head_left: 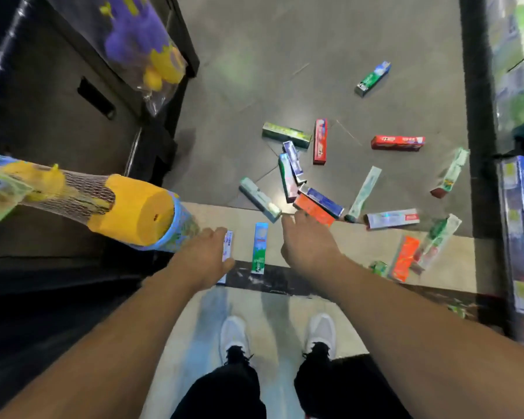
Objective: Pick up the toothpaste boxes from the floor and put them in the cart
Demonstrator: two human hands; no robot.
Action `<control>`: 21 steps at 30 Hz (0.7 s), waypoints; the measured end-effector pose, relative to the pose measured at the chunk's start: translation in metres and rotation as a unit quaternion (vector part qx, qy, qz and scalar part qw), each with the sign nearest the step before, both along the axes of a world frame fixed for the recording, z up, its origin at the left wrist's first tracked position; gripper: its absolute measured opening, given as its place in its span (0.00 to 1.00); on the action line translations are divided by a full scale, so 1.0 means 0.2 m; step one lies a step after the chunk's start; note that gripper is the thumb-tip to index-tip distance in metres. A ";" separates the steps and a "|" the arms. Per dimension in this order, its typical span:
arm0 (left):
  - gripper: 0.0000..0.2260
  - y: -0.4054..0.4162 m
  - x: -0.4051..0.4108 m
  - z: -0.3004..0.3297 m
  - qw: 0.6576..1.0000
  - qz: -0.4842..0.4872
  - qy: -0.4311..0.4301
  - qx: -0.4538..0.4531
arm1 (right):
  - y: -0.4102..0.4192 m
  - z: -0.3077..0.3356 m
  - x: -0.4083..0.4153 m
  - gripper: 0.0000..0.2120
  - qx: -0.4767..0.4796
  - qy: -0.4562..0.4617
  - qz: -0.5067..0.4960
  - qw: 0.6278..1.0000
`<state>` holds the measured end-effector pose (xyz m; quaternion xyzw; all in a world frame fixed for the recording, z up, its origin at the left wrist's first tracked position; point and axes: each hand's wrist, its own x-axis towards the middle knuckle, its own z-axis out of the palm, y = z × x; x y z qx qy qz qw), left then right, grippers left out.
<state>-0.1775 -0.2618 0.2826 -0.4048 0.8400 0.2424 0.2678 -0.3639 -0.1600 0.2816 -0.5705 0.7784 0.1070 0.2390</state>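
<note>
Both hands, left hand (208, 255) and right hand (307, 241), reach with loosely spread fingers; toothpaste boxes (319, 204) look light, stiff, best pinched across their long sides.

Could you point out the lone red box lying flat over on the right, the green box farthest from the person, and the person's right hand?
Lone red box (397, 143), head view, middle of its top face.
Farthest green box (372, 78), head view, middle of its long side.
Right hand (307, 241), head view, back of the hand.
</note>
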 end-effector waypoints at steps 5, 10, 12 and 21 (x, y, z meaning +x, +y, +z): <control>0.31 -0.04 0.08 -0.79 0.998 -0.002 -0.056 0.018 | -0.07 -0.86 0.12 0.23 0.048 -0.056 -0.097 0.993; 0.41 -0.13 0.09 -1.41 0.996 0.028 -0.077 0.021 | -0.17 -1.52 0.20 0.29 0.076 -0.117 -0.226 0.964; 0.44 -0.15 0.09 -1.59 0.996 0.051 -0.075 0.017 | -0.21 -1.72 0.22 0.30 0.086 -0.154 -0.267 0.947; 0.42 -0.10 0.02 -1.94 0.985 0.107 -0.123 -0.052 | -0.27 -2.08 0.35 0.37 0.053 -0.103 -0.285 0.952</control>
